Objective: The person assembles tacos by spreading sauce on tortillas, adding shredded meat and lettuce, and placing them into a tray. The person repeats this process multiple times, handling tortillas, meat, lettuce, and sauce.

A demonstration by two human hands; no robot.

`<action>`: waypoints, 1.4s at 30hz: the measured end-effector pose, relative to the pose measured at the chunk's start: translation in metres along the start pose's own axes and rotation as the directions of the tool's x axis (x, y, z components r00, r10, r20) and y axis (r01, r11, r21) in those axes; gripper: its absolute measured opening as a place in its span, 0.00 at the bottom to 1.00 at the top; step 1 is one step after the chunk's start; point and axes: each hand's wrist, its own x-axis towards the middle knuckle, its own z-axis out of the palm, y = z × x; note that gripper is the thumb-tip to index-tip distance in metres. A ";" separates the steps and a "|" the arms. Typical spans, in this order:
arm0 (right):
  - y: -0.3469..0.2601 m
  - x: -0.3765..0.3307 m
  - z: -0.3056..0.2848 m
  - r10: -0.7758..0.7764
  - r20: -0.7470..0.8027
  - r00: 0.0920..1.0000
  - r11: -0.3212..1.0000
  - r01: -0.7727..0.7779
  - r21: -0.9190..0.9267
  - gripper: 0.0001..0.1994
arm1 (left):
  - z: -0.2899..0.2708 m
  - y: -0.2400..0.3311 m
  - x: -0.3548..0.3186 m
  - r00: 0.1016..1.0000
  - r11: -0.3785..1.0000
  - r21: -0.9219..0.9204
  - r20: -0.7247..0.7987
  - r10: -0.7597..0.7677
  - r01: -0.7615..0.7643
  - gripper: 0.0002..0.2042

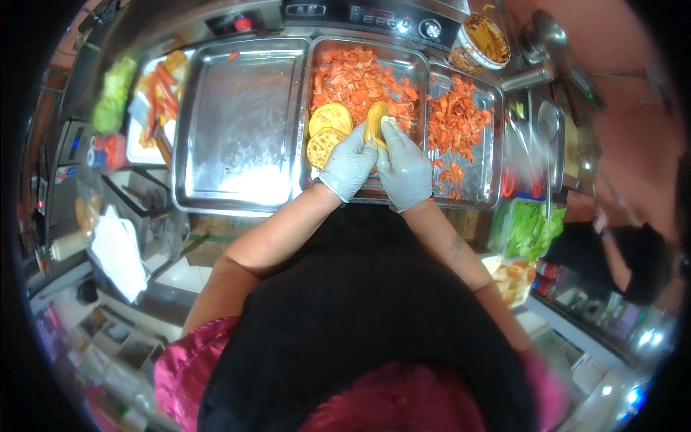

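Both my hands, in pale translucent gloves, grip a yellow flatbread (pixel 373 124) that is tilted nearly edge-on. My left hand (pixel 347 165) has its fingers closed on the bread's lower left, while my right hand (pixel 405 167) pinches it from the right. Beneath them is the middle metal tray (pixel 413 65), spread with orange-red sliced pieces (pixel 353 75). Two more round yellow flatbreads, an upper one (pixel 330 117) and a lower one (pixel 324 147), rest at that tray's left side, close to my left hand. Whether anything is inside the held bread cannot be made out.
Left of the middle stands a nearly bare metal tray (pixel 241 133); on the right, another metal tray (pixel 471 186) holds similar orange-red pieces. A bucket (pixel 484 43) sits at the back right. Sausages (pixel 163 90) lie far left, lettuce (pixel 534 229) at right. A co-worker (pixel 612 252) stands farther right.
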 end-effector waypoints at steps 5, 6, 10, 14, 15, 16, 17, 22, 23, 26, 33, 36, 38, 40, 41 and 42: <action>0.005 0.009 -0.007 -0.007 0.147 0.989 0.998 0.015 -0.054 0.17 | -0.007 -0.008 -0.003 0.996 0.996 0.074 -0.076 -0.038 0.044 0.20; 0.007 0.011 -0.013 0.159 0.196 0.968 0.979 -0.180 0.095 0.17 | -0.005 -0.004 -0.004 0.990 0.992 -0.069 -0.084 -0.115 0.109 0.20; 0.043 0.017 -0.025 0.476 0.393 0.787 0.338 -0.576 0.744 0.15 | 0.004 0.002 -0.002 0.986 0.874 -0.478 -0.080 -0.146 0.091 0.19; 0.052 0.010 -0.025 0.343 0.209 0.916 0.528 -0.372 0.763 0.17 | 0.023 -0.010 0.000 0.999 0.952 -0.307 -0.038 -0.009 -0.004 0.18; 0.053 0.008 -0.033 0.328 0.248 0.912 0.616 -0.405 0.676 0.18 | 0.028 -0.015 0.001 1.000 0.963 -0.268 -0.003 0.010 -0.011 0.19; 0.054 0.009 -0.044 0.291 0.174 0.941 0.794 -0.339 0.505 0.20 | 0.035 -0.018 0.000 0.999 0.973 -0.229 0.025 0.026 -0.019 0.20; 0.060 0.009 -0.051 0.311 0.163 0.936 0.782 -0.349 0.516 0.20 | 0.043 -0.008 0.002 0.996 0.964 -0.265 0.086 -0.002 0.025 0.22; 0.084 -0.006 -0.057 0.054 0.001 0.999 0.761 -0.041 0.647 0.19 | 0.071 0.025 0.030 0.880 0.510 -0.719 0.346 -0.326 0.471 0.43; 0.084 -0.005 -0.057 0.011 0.005 1.000 0.813 -0.012 0.583 0.18 | 0.079 0.021 0.041 0.858 0.402 -0.771 0.359 -0.369 0.495 0.43; 0.091 -0.002 -0.076 -0.038 0.064 0.997 0.964 0.020 0.265 0.17 | 0.100 0.019 0.052 0.836 0.353 -0.774 0.394 -0.382 0.526 0.39; 0.131 0.001 -0.088 0.178 0.117 0.977 0.881 -0.211 0.424 0.15 | 0.128 0.002 0.078 0.834 0.378 -0.751 0.426 -0.350 0.542 0.31; 0.164 0.008 -0.091 0.081 0.399 0.913 0.422 -0.394 0.817 0.18 | 0.124 -0.012 0.088 0.851 0.378 -0.770 0.404 -0.335 0.514 0.32; 0.188 0.029 -0.113 0.077 0.184 0.980 0.627 -0.191 0.755 0.19 | 0.125 -0.004 0.086 0.891 0.505 -0.764 0.197 -0.410 0.401 0.39; 0.238 0.059 -0.111 0.281 0.108 0.954 0.624 -0.267 0.734 0.19 | 0.114 -0.005 0.085 0.932 0.561 -0.781 0.072 -0.356 0.274 0.40; 0.264 0.075 -0.108 0.375 0.015 0.927 0.675 -0.284 0.682 0.17 | 0.111 -0.006 0.085 0.933 0.530 -0.815 0.034 -0.359 0.234 0.40; 0.293 0.096 -0.108 0.355 -0.097 0.930 0.796 -0.246 0.553 0.15 | 0.118 -0.001 0.083 0.922 0.509 -0.838 -0.018 -0.387 0.197 0.40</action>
